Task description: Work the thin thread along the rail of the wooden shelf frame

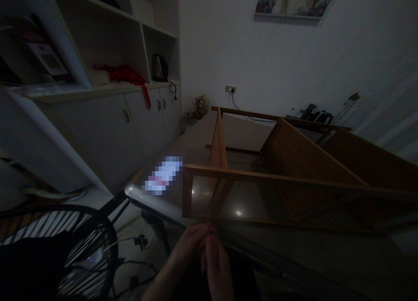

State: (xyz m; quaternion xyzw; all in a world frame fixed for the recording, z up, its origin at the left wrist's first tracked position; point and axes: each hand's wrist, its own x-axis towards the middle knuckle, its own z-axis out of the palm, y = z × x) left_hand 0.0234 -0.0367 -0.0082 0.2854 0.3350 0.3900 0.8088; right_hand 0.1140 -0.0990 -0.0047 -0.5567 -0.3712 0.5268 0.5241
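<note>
Mostly straight-edged, flat-boarded wooden frame [300,153]

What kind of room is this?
Perhaps a room in a home or a small office; it's too dim to be sure. There are cupboards with shelves above, a kettle, and a picture on the wall.

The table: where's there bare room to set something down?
Bare tabletop shows beyond the lit screen, left of the wooden shelf frame. Crowded: rightward, where the frame spreads, and by the near edge, where left hand and right hand come together.
</note>
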